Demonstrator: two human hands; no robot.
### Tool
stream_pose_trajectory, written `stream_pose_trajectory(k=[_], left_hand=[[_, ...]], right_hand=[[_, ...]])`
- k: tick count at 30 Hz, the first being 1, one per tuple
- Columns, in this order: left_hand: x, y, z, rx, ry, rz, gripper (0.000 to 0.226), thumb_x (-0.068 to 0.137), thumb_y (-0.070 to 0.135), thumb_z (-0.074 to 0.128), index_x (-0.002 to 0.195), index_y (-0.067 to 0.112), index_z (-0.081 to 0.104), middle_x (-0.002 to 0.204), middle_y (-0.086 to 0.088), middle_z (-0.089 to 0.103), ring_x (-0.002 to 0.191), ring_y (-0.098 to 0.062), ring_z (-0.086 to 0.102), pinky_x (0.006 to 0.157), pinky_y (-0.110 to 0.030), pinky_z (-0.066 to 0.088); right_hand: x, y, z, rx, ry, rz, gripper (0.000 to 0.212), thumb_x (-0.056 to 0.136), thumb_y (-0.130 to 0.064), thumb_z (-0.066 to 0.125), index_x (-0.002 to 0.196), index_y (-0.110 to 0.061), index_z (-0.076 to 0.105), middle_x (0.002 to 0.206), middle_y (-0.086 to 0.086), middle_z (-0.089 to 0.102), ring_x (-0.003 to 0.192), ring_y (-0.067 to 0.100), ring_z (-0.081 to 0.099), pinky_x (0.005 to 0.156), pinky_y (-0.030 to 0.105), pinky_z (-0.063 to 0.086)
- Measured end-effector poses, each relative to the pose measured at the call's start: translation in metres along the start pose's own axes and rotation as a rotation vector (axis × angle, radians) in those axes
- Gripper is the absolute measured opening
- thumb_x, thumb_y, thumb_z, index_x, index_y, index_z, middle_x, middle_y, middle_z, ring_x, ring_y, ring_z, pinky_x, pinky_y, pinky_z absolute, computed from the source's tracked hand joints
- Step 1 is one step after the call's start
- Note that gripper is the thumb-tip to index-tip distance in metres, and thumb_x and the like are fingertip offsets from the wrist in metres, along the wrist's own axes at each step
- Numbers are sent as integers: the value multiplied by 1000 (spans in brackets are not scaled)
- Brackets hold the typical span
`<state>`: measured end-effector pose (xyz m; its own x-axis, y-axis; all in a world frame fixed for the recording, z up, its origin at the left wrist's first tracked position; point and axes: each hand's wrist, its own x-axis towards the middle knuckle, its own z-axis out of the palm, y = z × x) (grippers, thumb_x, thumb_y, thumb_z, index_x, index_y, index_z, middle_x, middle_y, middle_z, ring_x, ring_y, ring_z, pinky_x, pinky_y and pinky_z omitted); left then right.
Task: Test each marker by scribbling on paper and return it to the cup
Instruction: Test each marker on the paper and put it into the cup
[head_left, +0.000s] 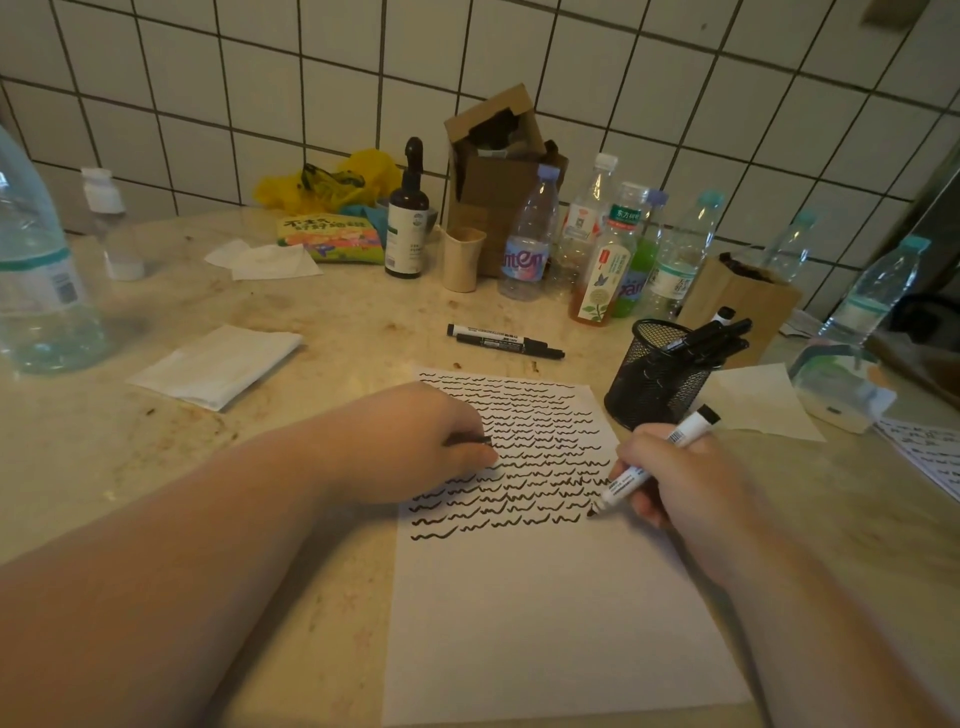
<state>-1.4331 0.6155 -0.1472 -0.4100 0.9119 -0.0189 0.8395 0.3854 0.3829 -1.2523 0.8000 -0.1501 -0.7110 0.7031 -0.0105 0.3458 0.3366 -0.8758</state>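
Gripping a marker (652, 465) in right hand (685, 478), tip on paper (545, 613), left hand (415, 441) pinching cap (467, 440)

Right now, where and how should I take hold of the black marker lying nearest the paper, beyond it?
Pinch the black marker at mid-barrel from above. It lies flat, lengthwise left to right, touching a white-barrelled marker behind, so the near side toward the scribbled white paper seems freest.

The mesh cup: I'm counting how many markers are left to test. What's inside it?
The mesh cup holds a bunch of black-capped markers leaning out to the right. Their caps overlap and the lower barrels are dim behind the mesh, so an exact count cannot be made.
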Motion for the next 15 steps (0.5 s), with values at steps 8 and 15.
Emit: stream_pose_trajectory(k=[8, 15], left_hand=[[1, 0, 1, 1, 13, 5, 32, 96, 57, 51, 99, 30, 68, 87, 11, 67, 79, -6, 61, 73, -31, 54], [0, 1, 1, -6, 19, 7, 31, 97, 55, 51, 97, 29, 68, 85, 10, 67, 77, -7, 60, 70, -30, 52]], right_hand=[[0, -1, 4, -85, 9, 23, 32, 91, -18, 57, 63, -8, 69, 47, 7, 54, 49, 17, 49, 53, 33, 40], [0, -3, 1, -143, 75, 27, 30, 91, -20, 56, 68, -3, 67, 43, 1, 51, 50, 15, 48, 54, 32, 39]])
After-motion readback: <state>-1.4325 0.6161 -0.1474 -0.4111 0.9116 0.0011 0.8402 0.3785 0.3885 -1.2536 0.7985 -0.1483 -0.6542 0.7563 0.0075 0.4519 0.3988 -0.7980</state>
